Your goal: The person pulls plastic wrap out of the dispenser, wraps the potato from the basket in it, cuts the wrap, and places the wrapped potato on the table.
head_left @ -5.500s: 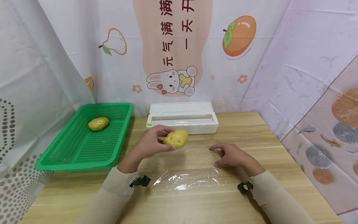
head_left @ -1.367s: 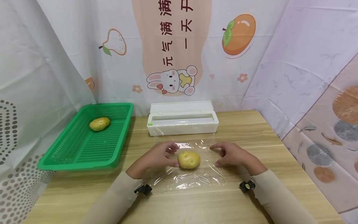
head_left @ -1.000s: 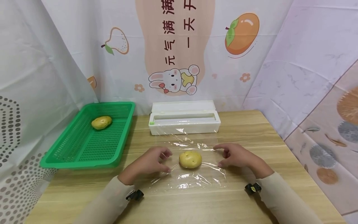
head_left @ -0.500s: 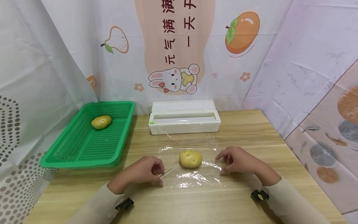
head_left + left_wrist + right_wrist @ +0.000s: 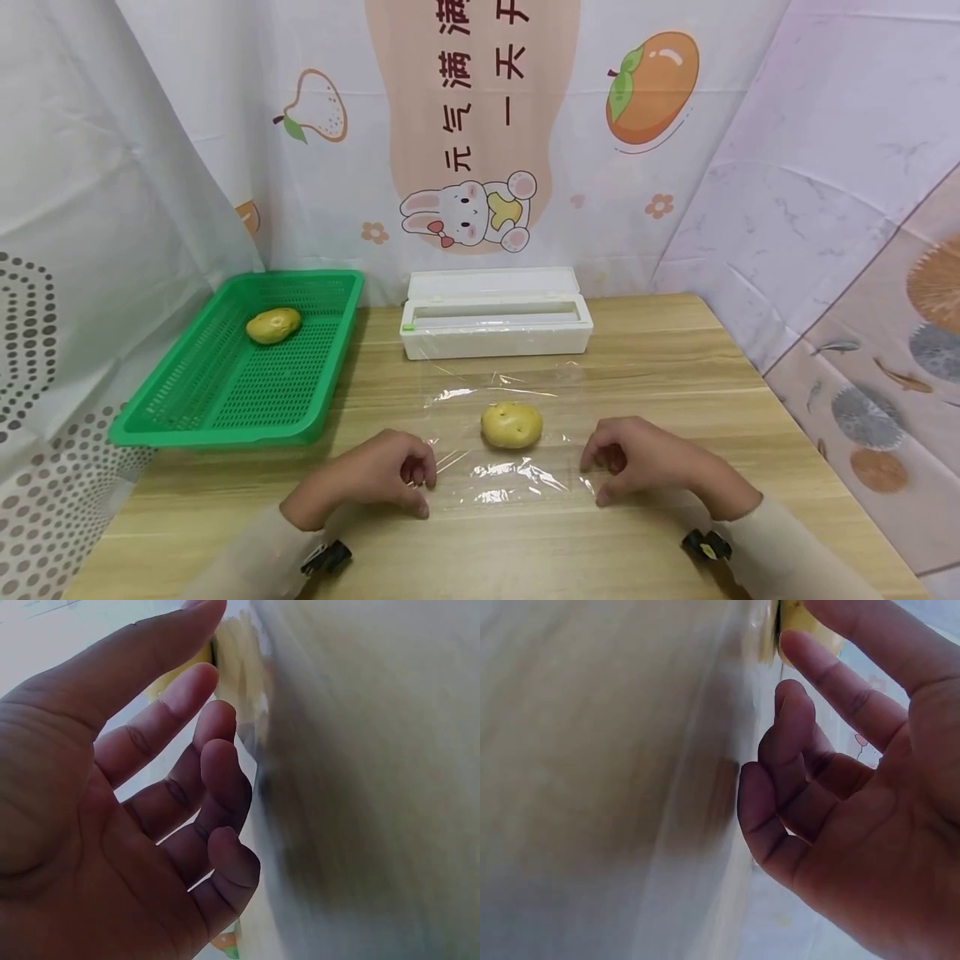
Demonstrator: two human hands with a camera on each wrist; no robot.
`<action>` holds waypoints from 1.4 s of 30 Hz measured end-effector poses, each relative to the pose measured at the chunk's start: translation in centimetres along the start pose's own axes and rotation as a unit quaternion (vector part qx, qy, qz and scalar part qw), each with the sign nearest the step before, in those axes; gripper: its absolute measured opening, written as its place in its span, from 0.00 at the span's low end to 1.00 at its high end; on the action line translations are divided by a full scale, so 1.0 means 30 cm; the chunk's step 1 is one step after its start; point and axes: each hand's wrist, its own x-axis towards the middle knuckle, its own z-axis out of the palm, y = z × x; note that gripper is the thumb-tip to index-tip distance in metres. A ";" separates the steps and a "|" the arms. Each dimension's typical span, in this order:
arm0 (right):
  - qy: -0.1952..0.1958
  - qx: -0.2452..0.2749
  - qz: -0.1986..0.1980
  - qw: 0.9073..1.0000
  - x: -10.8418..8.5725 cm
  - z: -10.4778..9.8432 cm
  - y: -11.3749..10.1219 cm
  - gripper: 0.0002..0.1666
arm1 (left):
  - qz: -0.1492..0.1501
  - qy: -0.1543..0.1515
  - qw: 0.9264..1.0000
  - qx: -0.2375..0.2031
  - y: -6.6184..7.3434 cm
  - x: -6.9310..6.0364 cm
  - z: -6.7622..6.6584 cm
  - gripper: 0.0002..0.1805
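Observation:
A yellow potato (image 5: 512,425) lies on a sheet of clear cling film (image 5: 517,479) spread on the table. Beside the film's near left corner is my left hand (image 5: 382,473). Its fingers are loosely bent, thumb apart from them, with nothing seen between them in the left wrist view. Across from it, my right hand (image 5: 648,462) is at the near right corner, its fingers (image 5: 795,724) bent and holding nothing visible. Whether the fingertips touch the film's edge is hard to tell. The film runs back to a white cling film box (image 5: 495,340) with its lid raised.
A green plastic basket (image 5: 217,435) stands at the left with another potato (image 5: 273,326) inside. A printed curtain (image 5: 315,217) hangs behind the wooden table (image 5: 510,558), and patterned cloth covers both sides.
My left hand set the potato down on the film and let go of it. Both hands then drew back toward the film's near corners, while the potato stayed put.

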 end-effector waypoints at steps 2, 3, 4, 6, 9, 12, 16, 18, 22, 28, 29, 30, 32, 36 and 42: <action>-0.008 0.001 0.000 1.000 -0.002 0.004 0.002 0.19 | 0.003 -0.002 1.000 0.003 -0.003 -0.001 0.004 0.15; -0.010 0.002 -0.002 1.000 -0.003 0.005 0.003 0.19 | 0.005 -0.002 1.000 0.006 -0.004 -0.001 0.005 0.15; -0.012 0.002 -0.004 1.000 -0.004 0.006 0.003 0.19 | 0.006 -0.002 1.000 0.008 -0.006 -0.001 0.006 0.14; -0.013 0.000 -0.009 1.000 -0.004 0.007 0.002 0.19 | 0.010 0.000 1.000 0.013 -0.008 0.000 0.008 0.14; -0.017 0.000 -0.012 1.000 -0.004 0.007 -0.001 0.18 | 0.010 0.001 1.000 0.018 -0.009 0.002 0.010 0.12; -0.020 -0.001 -0.010 1.000 -0.004 0.005 -0.004 0.17 | 0.012 0.002 1.000 0.017 -0.009 0.003 0.010 0.10; -0.019 -0.014 -0.003 1.000 -0.004 0.005 -0.006 0.12 | 0.029 0.007 0.999 0.029 -0.005 0.002 0.009 0.09; -0.017 -0.021 -0.002 1.000 -0.005 0.005 -0.005 0.11 | 0.037 0.010 0.998 0.043 -0.003 0.001 0.007 0.10; -0.004 -0.029 -0.017 0.999 -0.008 -0.001 -0.008 0.08 | 0.039 0.014 0.997 0.068 -0.001 -0.003 0.001 0.10; 0.004 -0.029 -0.004 1.000 -0.007 -0.015 -0.019 0.07 | 0.025 0.017 0.998 0.053 0.005 -0.011 -0.015 0.08; 0.005 -0.028 0.001 1.000 -0.007 -0.018 -0.021 0.07 | 0.022 0.016 0.999 0.047 0.007 -0.012 -0.018 0.07; 0.006 -0.029 0.007 1.000 -0.006 -0.020 -0.024 0.06 | 0.020 0.017 0.999 0.042 0.008 -0.013 -0.021 0.07; 0.012 -0.030 0.011 0.999 -0.005 -0.025 -0.027 0.05 | 0.018 0.021 0.999 0.036 0.011 -0.013 -0.027 0.07; 0.036 -0.040 0.003 0.999 -0.005 -0.034 -0.032 0.05 | 0.020 0.036 0.999 0.036 0.017 -0.014 -0.039 0.05; 0.056 -0.050 -0.005 0.997 -0.001 -0.049 -0.035 0.09 | 0.018 0.059 0.997 0.038 0.024 -0.012 -0.060 0.03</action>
